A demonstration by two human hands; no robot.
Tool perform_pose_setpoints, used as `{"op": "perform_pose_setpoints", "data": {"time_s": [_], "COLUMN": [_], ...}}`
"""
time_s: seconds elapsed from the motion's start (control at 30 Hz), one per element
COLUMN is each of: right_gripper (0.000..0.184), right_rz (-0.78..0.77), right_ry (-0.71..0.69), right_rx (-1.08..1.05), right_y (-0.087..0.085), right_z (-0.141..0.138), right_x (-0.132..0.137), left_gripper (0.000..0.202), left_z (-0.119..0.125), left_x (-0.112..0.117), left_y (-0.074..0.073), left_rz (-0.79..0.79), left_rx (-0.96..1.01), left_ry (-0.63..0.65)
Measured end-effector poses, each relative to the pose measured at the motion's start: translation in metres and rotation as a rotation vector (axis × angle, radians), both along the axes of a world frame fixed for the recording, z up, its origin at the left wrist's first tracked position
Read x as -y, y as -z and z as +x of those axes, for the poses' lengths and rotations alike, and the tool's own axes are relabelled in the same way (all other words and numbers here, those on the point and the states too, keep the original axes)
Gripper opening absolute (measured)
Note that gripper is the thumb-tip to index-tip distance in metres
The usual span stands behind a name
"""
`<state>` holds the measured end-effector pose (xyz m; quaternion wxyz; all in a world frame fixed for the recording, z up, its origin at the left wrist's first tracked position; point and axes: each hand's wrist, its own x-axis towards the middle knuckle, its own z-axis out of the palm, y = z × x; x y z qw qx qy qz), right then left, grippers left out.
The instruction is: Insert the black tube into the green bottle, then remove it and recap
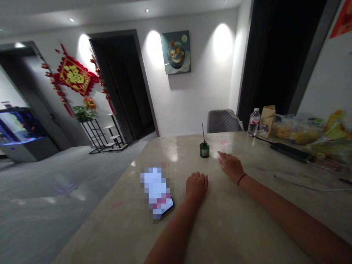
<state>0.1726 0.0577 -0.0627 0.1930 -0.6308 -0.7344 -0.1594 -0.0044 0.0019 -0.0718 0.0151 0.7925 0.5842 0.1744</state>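
Note:
My left hand (197, 185) rests palm down on the table (217, 223), its fingers curled in and nothing visible in them. To its left lies a phone (168, 206), its lit screen mostly blurred out. My right hand (231, 165), with a dark red cord round the wrist, reaches farther forward over the tabletop. Its index finger stretches out toward a small green glass bottle (204, 151) and stays a little apart from it. One thin dark stick (203, 132) stands up from the bottle's neck. The right hand holds nothing that I can see.
At the table's right are a water bottle (254, 121), a brown paper bag (267, 121), plastic bags of food (295, 129), a long black device (290, 151) and a pale cable (305, 186). A grey chair (222, 121) stands behind the far edge.

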Motion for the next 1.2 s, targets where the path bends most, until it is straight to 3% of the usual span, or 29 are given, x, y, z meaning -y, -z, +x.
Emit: {"op": "perform_pose_setpoints", "data": {"time_s": [0.13,0.27,0.43,0.57,0.9,1.2], "right_gripper": [0.025,0.032,0.046,0.035,0.026,0.028], "right_rz": [0.032,-0.027,-0.147,-0.205,-0.240,-0.218], "right_ry": [-0.074,-0.066,-0.118,-0.163,-0.215,-0.274], "right_rx": [-0.123,-0.382,-0.777,-0.975,-1.180,-1.194], "right_y": [-0.016,-0.023,-0.017,-0.009,-0.011,-0.013], "right_z": [-0.004,-0.014,-0.034,-0.042,-0.038,-0.034], "right_x": [-0.032,-0.075,-0.122,-0.145,-0.157,-0.152], "left_gripper": [0.039,0.039,0.043,0.042,0.035,0.035], "left_z": [0.001,0.001,0.001,0.002,0.001,-0.003], "left_x": [0.003,0.002,0.002,0.003,0.006,0.005], "left_y": [-0.002,0.001,0.003,0.001,-0.004,0.000], "left_rz": [-0.025,-0.088,-0.089,-0.106,-0.144,-0.100], "left_rx": [-0.073,-0.062,-0.047,-0.103,-0.131,-0.087], "left_ry": [0.013,-0.035,-0.043,-0.047,-0.016,-0.017]}}
